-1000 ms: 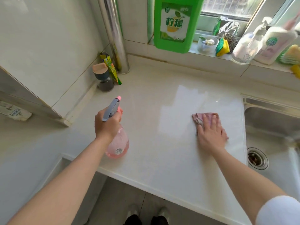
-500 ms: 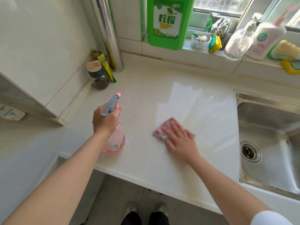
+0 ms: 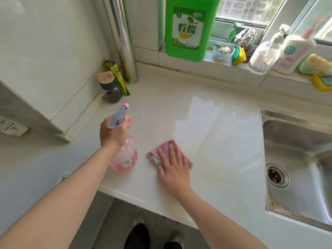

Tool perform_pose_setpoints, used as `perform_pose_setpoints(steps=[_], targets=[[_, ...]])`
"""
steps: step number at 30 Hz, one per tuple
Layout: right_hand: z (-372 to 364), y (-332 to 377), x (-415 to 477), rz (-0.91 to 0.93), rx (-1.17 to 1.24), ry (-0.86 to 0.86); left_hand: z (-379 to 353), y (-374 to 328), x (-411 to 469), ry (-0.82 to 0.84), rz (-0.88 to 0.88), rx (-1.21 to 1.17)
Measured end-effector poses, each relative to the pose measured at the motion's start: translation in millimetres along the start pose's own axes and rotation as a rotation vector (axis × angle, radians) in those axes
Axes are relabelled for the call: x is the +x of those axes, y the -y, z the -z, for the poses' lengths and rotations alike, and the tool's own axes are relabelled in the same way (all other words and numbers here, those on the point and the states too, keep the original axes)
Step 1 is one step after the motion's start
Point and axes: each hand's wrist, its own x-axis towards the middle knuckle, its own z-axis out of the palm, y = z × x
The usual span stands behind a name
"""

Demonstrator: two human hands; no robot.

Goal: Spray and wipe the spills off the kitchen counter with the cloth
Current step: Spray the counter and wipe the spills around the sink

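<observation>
- Both my hands are over the pale, glossy bench (image 3: 206, 123).
- My left hand (image 3: 113, 133) has its fingers closed around the pink spray bottle (image 3: 124, 157), which stands on the bench.
- My right hand (image 3: 173, 166) lies open, fingers flat on the pink cloth (image 3: 162, 150), just right of the bottle.
- Right of those fingers is the steel sink (image 3: 298, 150); beyond them, a cluttered windowsill (image 3: 210, 59).
</observation>
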Motion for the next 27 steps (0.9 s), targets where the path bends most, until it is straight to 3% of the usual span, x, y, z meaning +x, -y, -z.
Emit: perform_pose_setpoints(steps=[3, 5, 10, 14, 16, 20, 22, 25, 27], targets=[[2, -4, 32, 0.293, -0.069, 0.08, 5, -7, 23, 0.0, -0.012, -0.019], [10, -26, 58, 0.285, -0.095, 0.069, 7, -11, 43, 0.009, -0.018, -0.033], [48, -93, 109, -0.427, -0.034, -0.122, 10, -12, 94, 0.071, -0.083, -0.028], [48, -59, 161, -0.842, 0.064, -0.169, 14, -6, 124, 0.118, -0.11, -0.031], [34, -15, 188, -0.744, 0.078, -0.169, 14, -2, 135, 0.146, -0.112, -0.034], [-2, 79, 207, -0.034, -0.073, -0.028, 14, 2, 153, 0.166, -0.086, -0.087], [-7, 96, 208, 0.203, -0.093, 0.041, 13, 4, 159, 0.191, -0.106, -0.086], [-1, 71, 216, 0.252, -0.124, 0.039, 13, 3, 164, 0.237, -0.12, -0.081], [11, 38, 223, 0.064, -0.103, -0.013, 13, 2, 167, 0.258, -0.091, -0.078]])
